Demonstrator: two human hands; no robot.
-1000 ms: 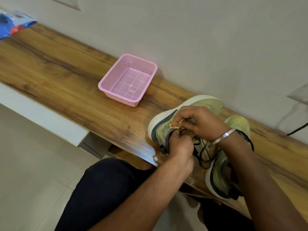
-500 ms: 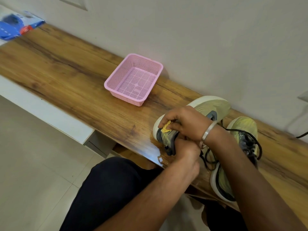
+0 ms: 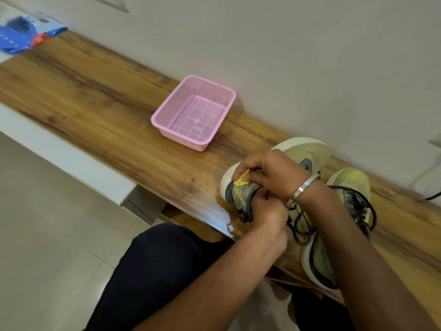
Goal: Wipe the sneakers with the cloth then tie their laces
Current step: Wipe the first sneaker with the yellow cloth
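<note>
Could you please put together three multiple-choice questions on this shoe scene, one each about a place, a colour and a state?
1. Where does the basket stand?
A. on the floor
B. on the wooden bench, near the wall
C. on the person's lap

2. What colour is the basket?
A. pink
B. green
C. black

3. What state are the right sneaker's laces in?
A. tied in a neat bow
B. removed
C. loose and untied

Answers: 1 B, it sits on the wood by the wall; 2 A, its mesh is pink; 3 C, dark loops sprawl loose over the shoe.

Yellow-green sneakers (image 3: 338, 211) – laces (image 3: 303, 225) loose
</note>
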